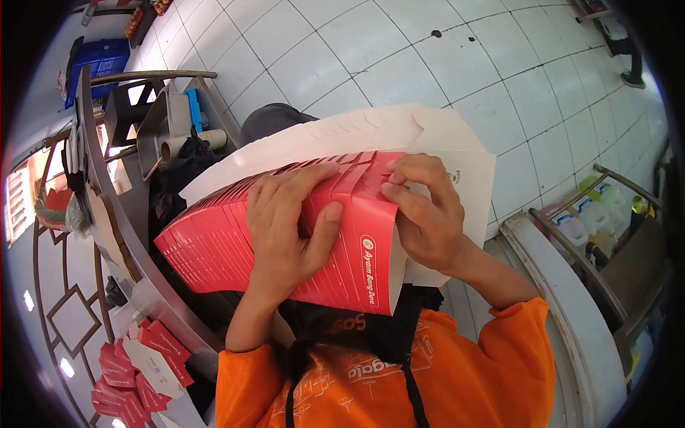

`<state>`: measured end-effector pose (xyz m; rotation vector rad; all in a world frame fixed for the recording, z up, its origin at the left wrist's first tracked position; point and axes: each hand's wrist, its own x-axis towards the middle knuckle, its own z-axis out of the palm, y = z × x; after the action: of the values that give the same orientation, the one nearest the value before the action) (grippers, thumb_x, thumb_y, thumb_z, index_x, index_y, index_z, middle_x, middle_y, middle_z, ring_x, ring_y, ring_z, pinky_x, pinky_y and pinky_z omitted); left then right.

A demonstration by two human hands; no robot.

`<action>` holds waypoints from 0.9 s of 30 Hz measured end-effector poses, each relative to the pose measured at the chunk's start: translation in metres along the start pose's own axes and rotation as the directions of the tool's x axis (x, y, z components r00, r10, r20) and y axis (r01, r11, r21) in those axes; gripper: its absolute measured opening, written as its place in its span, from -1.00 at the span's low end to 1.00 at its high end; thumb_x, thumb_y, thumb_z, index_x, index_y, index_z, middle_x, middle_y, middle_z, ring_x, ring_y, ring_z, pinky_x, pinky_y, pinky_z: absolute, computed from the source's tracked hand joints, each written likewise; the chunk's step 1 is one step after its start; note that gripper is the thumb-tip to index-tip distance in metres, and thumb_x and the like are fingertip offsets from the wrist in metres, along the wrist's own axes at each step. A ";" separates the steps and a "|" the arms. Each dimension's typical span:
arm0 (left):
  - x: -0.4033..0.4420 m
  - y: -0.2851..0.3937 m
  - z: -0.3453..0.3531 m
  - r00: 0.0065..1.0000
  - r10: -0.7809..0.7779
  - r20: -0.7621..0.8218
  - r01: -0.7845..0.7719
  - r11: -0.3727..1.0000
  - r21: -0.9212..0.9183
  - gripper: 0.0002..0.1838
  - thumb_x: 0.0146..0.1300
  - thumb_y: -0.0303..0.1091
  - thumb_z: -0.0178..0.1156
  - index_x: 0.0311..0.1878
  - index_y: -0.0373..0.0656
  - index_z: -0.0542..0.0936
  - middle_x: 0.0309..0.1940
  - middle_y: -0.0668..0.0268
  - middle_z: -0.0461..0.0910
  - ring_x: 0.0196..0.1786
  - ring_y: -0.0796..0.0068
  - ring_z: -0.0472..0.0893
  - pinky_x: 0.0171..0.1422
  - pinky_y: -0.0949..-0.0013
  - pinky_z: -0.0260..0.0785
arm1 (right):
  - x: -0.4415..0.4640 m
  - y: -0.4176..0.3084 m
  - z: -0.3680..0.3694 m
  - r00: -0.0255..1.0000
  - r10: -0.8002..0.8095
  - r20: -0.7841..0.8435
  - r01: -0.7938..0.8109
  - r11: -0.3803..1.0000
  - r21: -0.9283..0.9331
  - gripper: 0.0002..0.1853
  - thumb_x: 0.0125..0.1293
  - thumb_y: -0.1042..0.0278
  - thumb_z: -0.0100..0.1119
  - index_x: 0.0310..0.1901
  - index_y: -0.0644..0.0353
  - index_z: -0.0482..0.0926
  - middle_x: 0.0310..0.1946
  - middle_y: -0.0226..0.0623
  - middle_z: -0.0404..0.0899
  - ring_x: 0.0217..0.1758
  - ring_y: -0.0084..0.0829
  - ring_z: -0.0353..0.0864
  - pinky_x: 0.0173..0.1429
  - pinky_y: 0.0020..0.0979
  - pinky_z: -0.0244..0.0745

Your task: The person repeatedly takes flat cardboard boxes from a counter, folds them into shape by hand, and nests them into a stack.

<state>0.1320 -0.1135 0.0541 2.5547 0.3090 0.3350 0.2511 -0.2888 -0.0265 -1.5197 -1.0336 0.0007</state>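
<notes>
A long row of nested red cardboard food boxes [214, 246] lies across my lap, white printing on their sides and white flaps fanned out along the far side. My left hand [285, 225] grips the row from above, its fingers over the top edge and its thumb on the red face. At the right end, my right hand [432, 203] has its fingers curled at the upper corner of the end box [371, 250], pinching its edge. A large pale flap [467, 175] stands out behind that hand. The undersides of the boxes are hidden.
To the left, a table [168, 303] carries a pile of red and white folded cartons [139, 371]. A grey bin [175, 118] and a cardboard tube [193, 145] are beyond it. Plastic jugs [592, 214] stand in a rack at right. A person's foot [632, 78] shows far right.
</notes>
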 end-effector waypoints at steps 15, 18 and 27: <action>0.001 0.000 0.002 0.999 -0.012 0.038 0.011 1.000 0.018 -0.64 0.41 -0.24 0.32 0.18 -0.21 0.67 0.07 0.23 0.76 0.05 0.20 0.67 0.25 0.17 0.37 | 0.014 -0.007 -0.042 0.959 0.061 0.277 -0.062 0.998 -0.004 -0.84 0.23 0.56 0.34 -0.21 0.14 0.57 0.18 -0.31 0.72 0.18 -0.25 0.68 0.20 -0.17 0.43; 0.002 0.001 0.002 0.999 -0.029 0.032 0.029 0.999 0.013 -0.65 0.41 -0.25 0.32 0.17 -0.21 0.68 0.07 0.22 0.76 0.06 0.20 0.67 0.25 0.17 0.38 | 0.025 -0.002 -0.061 0.947 -0.004 0.321 -0.023 0.996 0.081 -0.82 0.24 0.53 0.34 -0.14 0.14 0.58 0.14 -0.31 0.73 0.20 -0.22 0.68 0.21 -0.16 0.45; 0.005 0.000 0.002 0.999 -0.006 0.047 0.004 0.999 0.041 -0.67 0.41 -0.31 0.28 0.18 -0.18 0.68 0.08 0.22 0.77 0.08 0.18 0.68 0.26 0.16 0.38 | 0.040 0.001 -0.047 0.883 0.118 0.455 -0.217 0.961 0.172 -0.62 0.22 0.63 0.37 0.08 0.14 0.64 0.07 -0.24 0.76 0.17 -0.08 0.74 0.25 -0.15 0.65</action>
<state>0.1371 -0.1133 0.0532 2.5969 0.3074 0.2682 0.3015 -0.3026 0.0067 -1.4313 -1.2067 0.5913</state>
